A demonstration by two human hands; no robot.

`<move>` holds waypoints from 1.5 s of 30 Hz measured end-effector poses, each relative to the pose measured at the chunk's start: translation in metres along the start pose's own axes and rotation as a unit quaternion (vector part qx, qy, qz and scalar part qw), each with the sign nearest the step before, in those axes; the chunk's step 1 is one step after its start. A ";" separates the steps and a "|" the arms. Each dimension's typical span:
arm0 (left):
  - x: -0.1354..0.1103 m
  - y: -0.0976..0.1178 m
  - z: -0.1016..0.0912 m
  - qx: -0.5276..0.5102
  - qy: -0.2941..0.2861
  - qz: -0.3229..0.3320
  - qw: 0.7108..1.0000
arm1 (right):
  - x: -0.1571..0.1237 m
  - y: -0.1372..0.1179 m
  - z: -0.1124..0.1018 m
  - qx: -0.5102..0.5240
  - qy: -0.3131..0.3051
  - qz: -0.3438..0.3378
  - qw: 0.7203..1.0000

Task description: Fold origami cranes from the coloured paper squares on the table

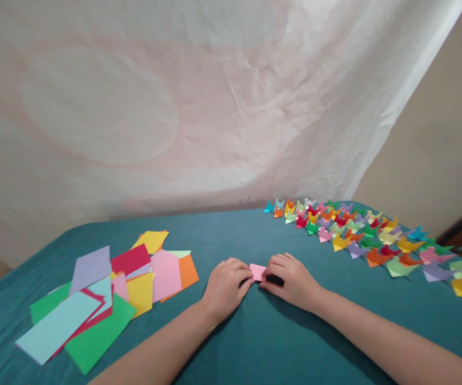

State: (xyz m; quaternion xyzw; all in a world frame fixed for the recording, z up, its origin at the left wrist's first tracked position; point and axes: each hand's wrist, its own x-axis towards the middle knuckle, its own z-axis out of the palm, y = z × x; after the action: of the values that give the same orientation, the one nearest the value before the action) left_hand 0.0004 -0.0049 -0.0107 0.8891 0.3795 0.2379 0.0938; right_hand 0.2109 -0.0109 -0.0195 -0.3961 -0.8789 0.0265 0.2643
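A small folded pink paper (pixel 258 271) lies on the teal cloth near the middle of the table. My left hand (pixel 226 286) is curled, with its fingertips pressed on the paper's left edge. My right hand (pixel 291 279) is curled too, and its fingertips pinch the paper's right edge. Both hands rest on the cloth and hide part of the paper.
A loose pile of coloured paper sheets (pixel 106 291) lies at the left. Several small folded paper figures (pixel 367 235) in many colours spread in rows along the right side. The teal cloth (pixel 263 342) covers the table; a white sheet (pixel 175 107) hangs behind.
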 end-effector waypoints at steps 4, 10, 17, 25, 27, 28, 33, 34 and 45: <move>-0.001 0.000 0.000 0.003 -0.004 0.004 1.000 | 0.001 0.004 -0.007 0.042 -0.012 0.003 0.999; 0.000 0.000 -0.001 -0.003 -0.004 0.005 1.000 | 0.005 0.013 -0.012 0.088 -0.024 -0.037 0.995; 0.001 0.001 -0.002 -0.008 -0.012 0.005 1.000 | 0.005 0.014 -0.007 0.113 -0.021 -0.053 0.992; 0.002 0.003 -0.004 0.002 -0.018 -0.001 1.000 | 0.005 0.012 -0.006 0.132 -0.023 -0.023 0.991; 0.002 0.004 -0.004 0.003 -0.019 -0.002 1.000 | 0.005 0.011 -0.006 0.125 -0.024 -0.021 0.992; 0.002 0.004 -0.005 0.003 -0.019 -0.004 1.000 | 0.005 0.010 -0.006 0.120 -0.026 -0.022 0.992; 0.002 0.004 -0.006 0.002 -0.021 -0.012 1.000 | 0.006 0.006 -0.005 0.095 -0.042 -0.036 0.994; 0.002 0.004 -0.006 0.003 -0.022 -0.012 1.000 | 0.006 0.006 -0.004 0.091 -0.043 -0.034 0.994; 0.000 0.004 -0.005 -0.002 -0.033 -0.002 0.999 | 0.004 0.006 0.000 0.110 -0.036 0.001 0.993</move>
State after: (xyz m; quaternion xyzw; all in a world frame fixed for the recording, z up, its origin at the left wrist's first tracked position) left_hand 0.0002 -0.0079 -0.0052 0.8956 0.3777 0.2086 0.1085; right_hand 0.2123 -0.0037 -0.0193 -0.3644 -0.8790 0.1379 0.2749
